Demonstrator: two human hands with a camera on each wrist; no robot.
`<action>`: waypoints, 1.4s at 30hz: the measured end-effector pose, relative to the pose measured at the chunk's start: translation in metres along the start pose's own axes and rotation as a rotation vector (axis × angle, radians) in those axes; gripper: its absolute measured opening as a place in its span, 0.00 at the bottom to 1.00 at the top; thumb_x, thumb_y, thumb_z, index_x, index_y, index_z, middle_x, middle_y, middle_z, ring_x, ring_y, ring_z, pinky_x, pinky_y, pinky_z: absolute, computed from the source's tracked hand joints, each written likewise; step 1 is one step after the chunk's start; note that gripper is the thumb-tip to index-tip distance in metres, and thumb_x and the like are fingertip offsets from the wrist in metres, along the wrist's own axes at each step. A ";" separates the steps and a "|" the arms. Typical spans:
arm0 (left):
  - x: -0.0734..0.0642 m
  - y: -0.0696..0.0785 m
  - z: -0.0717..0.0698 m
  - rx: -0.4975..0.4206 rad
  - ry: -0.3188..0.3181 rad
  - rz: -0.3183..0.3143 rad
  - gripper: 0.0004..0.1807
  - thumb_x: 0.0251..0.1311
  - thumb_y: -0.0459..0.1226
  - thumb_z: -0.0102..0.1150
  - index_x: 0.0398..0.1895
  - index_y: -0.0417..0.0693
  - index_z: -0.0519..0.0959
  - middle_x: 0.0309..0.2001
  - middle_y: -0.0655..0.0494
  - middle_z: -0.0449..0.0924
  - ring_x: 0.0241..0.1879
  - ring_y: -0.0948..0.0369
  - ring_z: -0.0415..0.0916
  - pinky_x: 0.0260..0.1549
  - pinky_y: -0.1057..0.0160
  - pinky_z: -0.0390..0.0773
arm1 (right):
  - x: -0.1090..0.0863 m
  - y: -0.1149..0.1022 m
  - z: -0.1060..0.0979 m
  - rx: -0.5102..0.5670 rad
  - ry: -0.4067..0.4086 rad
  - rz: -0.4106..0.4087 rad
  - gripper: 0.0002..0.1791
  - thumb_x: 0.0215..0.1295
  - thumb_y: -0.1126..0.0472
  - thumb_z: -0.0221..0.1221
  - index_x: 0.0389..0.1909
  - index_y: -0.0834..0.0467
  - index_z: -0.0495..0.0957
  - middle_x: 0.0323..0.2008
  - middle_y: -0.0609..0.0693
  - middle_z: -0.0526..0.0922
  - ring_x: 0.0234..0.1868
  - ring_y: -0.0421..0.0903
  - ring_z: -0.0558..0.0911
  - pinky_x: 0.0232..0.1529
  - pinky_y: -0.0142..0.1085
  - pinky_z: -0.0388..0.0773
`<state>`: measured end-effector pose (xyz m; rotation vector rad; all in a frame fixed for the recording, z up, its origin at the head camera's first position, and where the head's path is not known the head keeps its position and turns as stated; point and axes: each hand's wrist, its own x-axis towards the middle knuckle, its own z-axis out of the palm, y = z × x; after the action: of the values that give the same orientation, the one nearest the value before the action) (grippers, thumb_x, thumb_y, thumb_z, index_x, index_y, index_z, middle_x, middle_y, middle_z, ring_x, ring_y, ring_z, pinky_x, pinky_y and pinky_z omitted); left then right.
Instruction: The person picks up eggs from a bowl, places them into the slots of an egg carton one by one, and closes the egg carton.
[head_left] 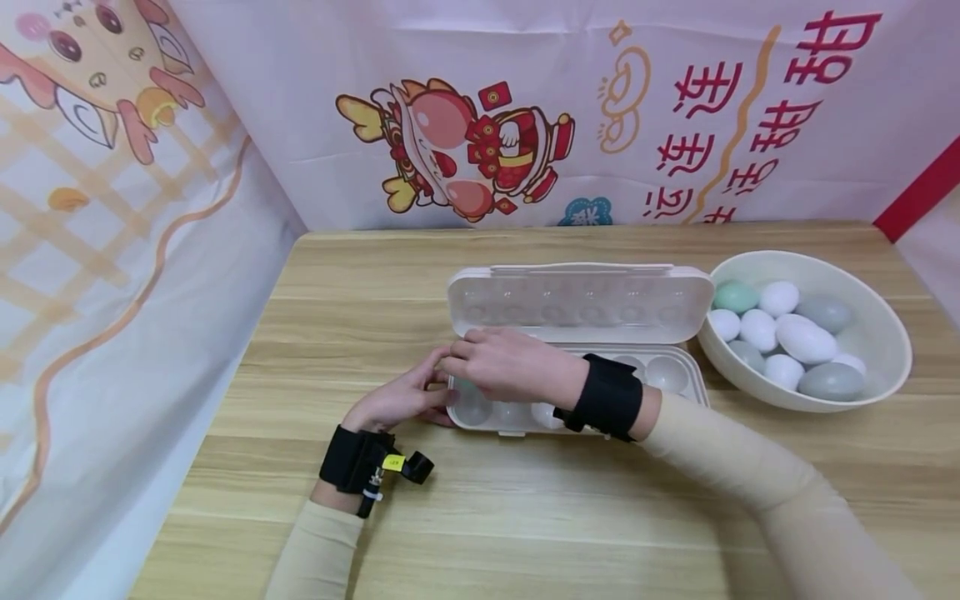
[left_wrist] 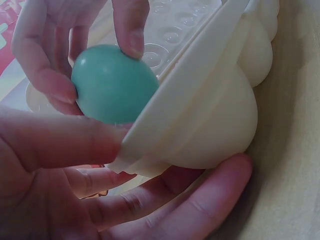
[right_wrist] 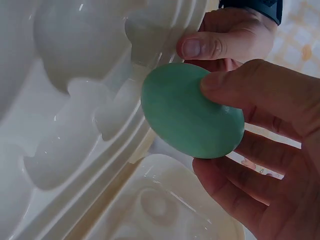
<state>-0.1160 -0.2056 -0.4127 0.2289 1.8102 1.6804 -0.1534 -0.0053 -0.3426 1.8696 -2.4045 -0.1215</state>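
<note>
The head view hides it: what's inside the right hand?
The right hand holds a green egg by the carton. The egg is covered where its fingers press.

The right hand [right_wrist: 295,185] pinches a glossy green egg [right_wrist: 187,110] between thumb and fingers, beside the rim of a white plastic tray with rounded hollows [right_wrist: 55,125]. The left hand [right_wrist: 240,40] touches that rim.

The green egg [right_wrist: 182,115] is showing a smooth, glossy surface. The egg box [right_wrist: 80,50] is gleaming like slick plastic; the bowl [head_left: 888,354] is looking like smooth plastic, the table [head_left: 352,292] like grained wood, the sleeves [head_left: 735,450] like matt cloth.
</note>
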 end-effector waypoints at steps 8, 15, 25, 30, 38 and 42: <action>0.002 0.000 -0.001 -0.002 -0.014 0.001 0.37 0.64 0.29 0.47 0.71 0.58 0.42 0.59 0.31 0.59 0.47 0.44 0.73 0.43 0.49 0.80 | 0.010 0.004 0.008 0.007 -0.020 0.002 0.17 0.59 0.63 0.59 0.50 0.53 0.73 0.45 0.50 0.81 0.40 0.47 0.75 0.42 0.36 0.78; 0.001 -0.002 -0.001 0.011 -0.017 0.013 0.37 0.64 0.29 0.46 0.70 0.54 0.41 0.59 0.30 0.59 0.47 0.44 0.73 0.41 0.49 0.81 | 0.016 0.006 0.013 0.006 -0.030 0.026 0.18 0.59 0.64 0.58 0.51 0.54 0.71 0.43 0.49 0.81 0.41 0.46 0.77 0.38 0.36 0.80; 0.000 -0.002 -0.001 -0.004 -0.023 0.009 0.38 0.64 0.29 0.47 0.71 0.56 0.41 0.60 0.31 0.58 0.47 0.44 0.73 0.42 0.49 0.80 | 0.018 0.005 0.018 -0.011 -0.069 0.023 0.15 0.64 0.63 0.54 0.51 0.51 0.75 0.43 0.49 0.81 0.39 0.45 0.77 0.35 0.34 0.79; 0.002 -0.002 -0.002 -0.006 -0.016 0.008 0.36 0.64 0.29 0.47 0.70 0.58 0.44 0.59 0.32 0.60 0.48 0.44 0.73 0.42 0.48 0.80 | 0.019 0.006 0.020 0.003 -0.089 0.042 0.16 0.63 0.64 0.55 0.52 0.53 0.75 0.44 0.50 0.81 0.39 0.46 0.78 0.37 0.35 0.80; 0.002 -0.002 -0.001 -0.011 -0.020 0.009 0.36 0.64 0.29 0.47 0.70 0.56 0.44 0.58 0.30 0.60 0.47 0.44 0.73 0.42 0.48 0.80 | 0.018 0.007 0.024 0.034 -0.106 0.054 0.16 0.62 0.64 0.56 0.51 0.52 0.75 0.44 0.50 0.81 0.40 0.47 0.78 0.34 0.35 0.80; 0.002 0.000 -0.001 -0.005 -0.006 -0.003 0.35 0.64 0.29 0.48 0.69 0.56 0.45 0.58 0.30 0.61 0.46 0.44 0.74 0.42 0.49 0.81 | 0.017 0.008 0.022 0.050 -0.122 0.070 0.18 0.61 0.64 0.56 0.53 0.53 0.74 0.45 0.51 0.80 0.41 0.47 0.78 0.36 0.36 0.80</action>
<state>-0.1181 -0.2057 -0.4136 0.2284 1.8013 1.6798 -0.1679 -0.0195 -0.3632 1.8472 -2.5734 -0.1764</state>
